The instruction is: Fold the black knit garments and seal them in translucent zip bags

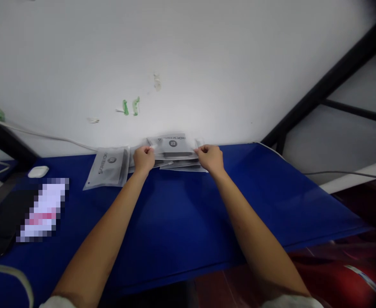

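Observation:
At the back of the blue table, my left hand (144, 159) pinches the left edge of a frosted plastic bag (177, 147) with dark printing and a round logo. My right hand (211, 157) is closed on the bag's right edge, so the bag spans between both hands. Something dark and flat shows inside it. Under it lie more frosted bags (186, 167), partly hidden. Left of my left hand, another printed frosted bag (107, 167) lies flat on the table.
The blue table (175, 231) meets a white wall (207, 77). On its left lie a white earbud case (38, 172), a dark phone (11, 218) and a blurred-out bright screen (45, 209). A cable (53, 139) runs along the wall. Black metal legs (329, 85) stand at right.

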The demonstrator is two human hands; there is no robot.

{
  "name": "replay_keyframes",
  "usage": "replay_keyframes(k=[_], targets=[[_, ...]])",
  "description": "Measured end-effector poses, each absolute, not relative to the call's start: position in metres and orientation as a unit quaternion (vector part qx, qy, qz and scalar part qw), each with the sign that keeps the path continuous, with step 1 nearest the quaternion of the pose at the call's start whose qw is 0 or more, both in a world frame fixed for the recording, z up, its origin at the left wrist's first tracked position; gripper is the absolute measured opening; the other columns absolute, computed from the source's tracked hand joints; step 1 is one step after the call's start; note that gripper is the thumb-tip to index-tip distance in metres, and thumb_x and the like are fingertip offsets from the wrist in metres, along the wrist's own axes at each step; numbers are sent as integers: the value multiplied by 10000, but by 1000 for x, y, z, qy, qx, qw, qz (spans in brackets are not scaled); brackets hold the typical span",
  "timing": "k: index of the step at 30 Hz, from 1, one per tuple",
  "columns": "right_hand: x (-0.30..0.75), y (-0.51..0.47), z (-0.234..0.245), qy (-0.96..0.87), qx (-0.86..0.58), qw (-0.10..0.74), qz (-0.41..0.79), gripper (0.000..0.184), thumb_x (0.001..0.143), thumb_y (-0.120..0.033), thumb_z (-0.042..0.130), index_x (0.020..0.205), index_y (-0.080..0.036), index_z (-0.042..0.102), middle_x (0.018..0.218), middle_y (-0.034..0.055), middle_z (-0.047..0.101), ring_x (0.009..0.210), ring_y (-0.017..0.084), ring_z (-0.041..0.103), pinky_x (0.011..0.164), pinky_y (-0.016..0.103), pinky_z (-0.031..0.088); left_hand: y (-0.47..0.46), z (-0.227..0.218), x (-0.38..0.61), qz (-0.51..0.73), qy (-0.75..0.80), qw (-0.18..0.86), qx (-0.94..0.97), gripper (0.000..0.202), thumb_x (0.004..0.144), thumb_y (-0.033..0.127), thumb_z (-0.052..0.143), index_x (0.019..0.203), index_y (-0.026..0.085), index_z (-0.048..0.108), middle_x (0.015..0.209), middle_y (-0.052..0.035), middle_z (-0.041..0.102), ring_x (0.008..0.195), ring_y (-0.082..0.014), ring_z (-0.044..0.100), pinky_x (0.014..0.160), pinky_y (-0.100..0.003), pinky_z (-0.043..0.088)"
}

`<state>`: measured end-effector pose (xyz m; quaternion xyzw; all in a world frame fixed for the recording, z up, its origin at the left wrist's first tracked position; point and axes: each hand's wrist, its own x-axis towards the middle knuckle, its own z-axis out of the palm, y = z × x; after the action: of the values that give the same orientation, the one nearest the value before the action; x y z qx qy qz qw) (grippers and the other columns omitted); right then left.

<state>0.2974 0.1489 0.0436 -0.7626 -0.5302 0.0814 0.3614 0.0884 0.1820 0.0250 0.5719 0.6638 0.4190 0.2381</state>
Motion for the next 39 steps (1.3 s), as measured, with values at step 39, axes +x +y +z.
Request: replay_keyframes(k=[39], targets=[[204,2,-21,-784,-496,372,-1,140,915,-225,493,902,-177,624,900,86,657,850,218,604,746,352,492,-18,-23,-50,445,673,163,568,352,860,446,474,1007,166,628,872,-76,675,781,-212,630,769,-354,501]])
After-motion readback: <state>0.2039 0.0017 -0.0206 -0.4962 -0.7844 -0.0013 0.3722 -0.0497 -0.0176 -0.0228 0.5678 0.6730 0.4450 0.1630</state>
